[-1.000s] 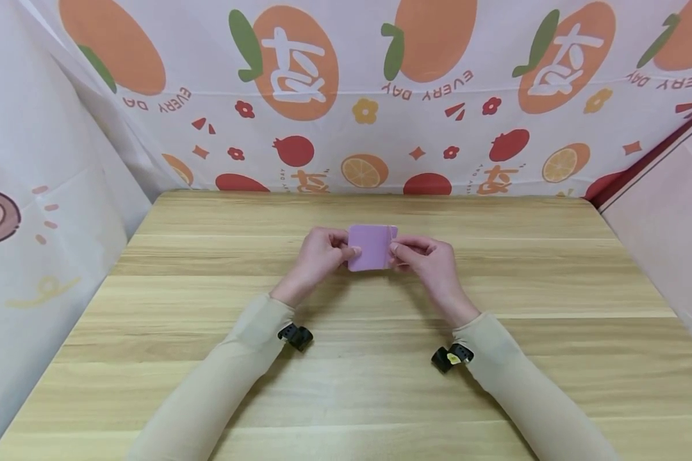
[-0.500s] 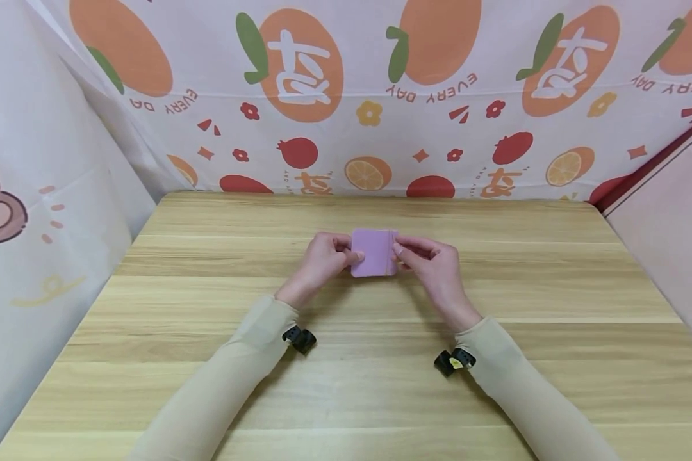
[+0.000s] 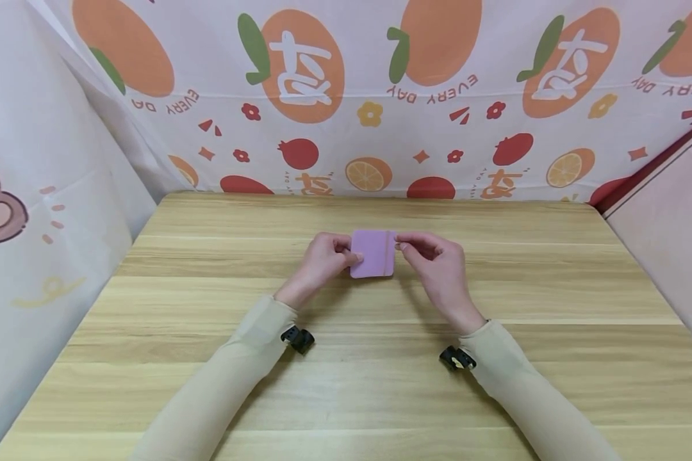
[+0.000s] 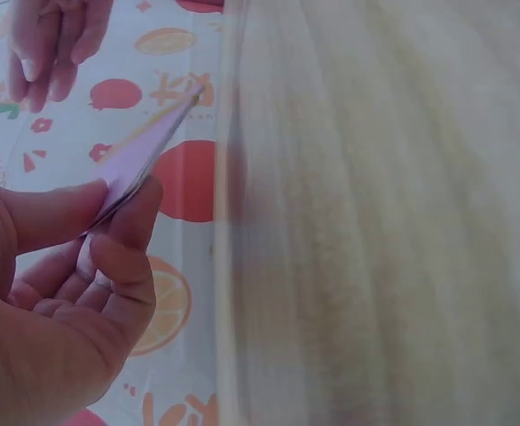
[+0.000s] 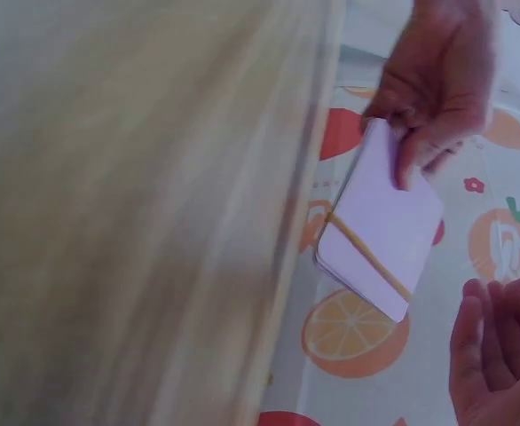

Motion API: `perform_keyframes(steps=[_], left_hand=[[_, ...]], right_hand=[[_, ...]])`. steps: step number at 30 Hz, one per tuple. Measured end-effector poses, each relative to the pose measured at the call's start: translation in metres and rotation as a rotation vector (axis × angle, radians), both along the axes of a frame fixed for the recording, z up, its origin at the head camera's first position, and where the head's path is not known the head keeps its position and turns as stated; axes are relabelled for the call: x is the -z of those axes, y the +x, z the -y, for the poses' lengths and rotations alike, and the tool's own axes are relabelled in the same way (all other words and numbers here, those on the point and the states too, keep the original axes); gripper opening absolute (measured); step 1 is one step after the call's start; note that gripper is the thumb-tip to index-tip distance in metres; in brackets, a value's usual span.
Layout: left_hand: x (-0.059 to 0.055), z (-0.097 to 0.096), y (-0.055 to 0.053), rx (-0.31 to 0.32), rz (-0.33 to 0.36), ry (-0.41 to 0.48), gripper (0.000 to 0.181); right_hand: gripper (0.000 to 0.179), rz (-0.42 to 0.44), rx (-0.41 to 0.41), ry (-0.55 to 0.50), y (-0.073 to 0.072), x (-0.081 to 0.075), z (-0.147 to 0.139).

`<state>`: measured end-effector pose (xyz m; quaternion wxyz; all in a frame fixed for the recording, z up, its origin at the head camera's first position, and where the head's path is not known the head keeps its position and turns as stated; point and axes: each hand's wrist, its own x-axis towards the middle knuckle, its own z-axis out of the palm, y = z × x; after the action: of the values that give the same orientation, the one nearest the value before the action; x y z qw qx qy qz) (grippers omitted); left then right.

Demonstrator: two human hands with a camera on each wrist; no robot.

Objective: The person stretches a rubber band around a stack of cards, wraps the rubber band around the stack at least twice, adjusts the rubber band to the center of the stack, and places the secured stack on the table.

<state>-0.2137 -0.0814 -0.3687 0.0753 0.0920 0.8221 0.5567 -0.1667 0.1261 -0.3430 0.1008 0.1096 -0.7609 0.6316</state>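
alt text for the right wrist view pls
The left hand grips a pale purple stack by one end; a thin tan band crosses the other. The right hand is apart from it, lower right. Fruit-print cloth behind, blurred wooden table at left.

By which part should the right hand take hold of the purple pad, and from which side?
Probably the right edge of the purple pad, coming from the right, pinching both flat faces. It is thin and flat, the left hand pinches its left side, and the right hand is just beside that free edge.
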Motion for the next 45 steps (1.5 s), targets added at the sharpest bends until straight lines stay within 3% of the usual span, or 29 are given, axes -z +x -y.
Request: perform_keyframes(steps=[9,16,23,31,37,45], left_hand=[[0.003,0.004,-0.006,0.031,0.079,0.108,0.013],[0.001,0.004,-0.004,0.049,0.114,0.111,0.013],[-0.001,0.003,-0.001,0.139,0.108,0.111,0.014],[0.000,0.000,0.003,0.205,0.101,0.124,0.006],[0.000,-0.004,0.003,0.206,0.118,0.117,0.007],[-0.002,-0.006,0.003,0.177,0.119,0.185,0.015]], right_hand=[[0.019,-0.071,0.004,0.055,0.002,-0.013,-0.003],[0.020,-0.073,0.036,0.127,0.001,-0.016,-0.006],[0.022,-0.052,0.061,0.135,-0.022,0.014,-0.019],[0.021,-0.016,0.032,0.130,-0.025,0.023,-0.023],[0.024,0.023,0.012,0.124,-0.027,0.025,-0.025],[0.022,0.066,-0.005,0.087,-0.031,0.027,-0.024]])
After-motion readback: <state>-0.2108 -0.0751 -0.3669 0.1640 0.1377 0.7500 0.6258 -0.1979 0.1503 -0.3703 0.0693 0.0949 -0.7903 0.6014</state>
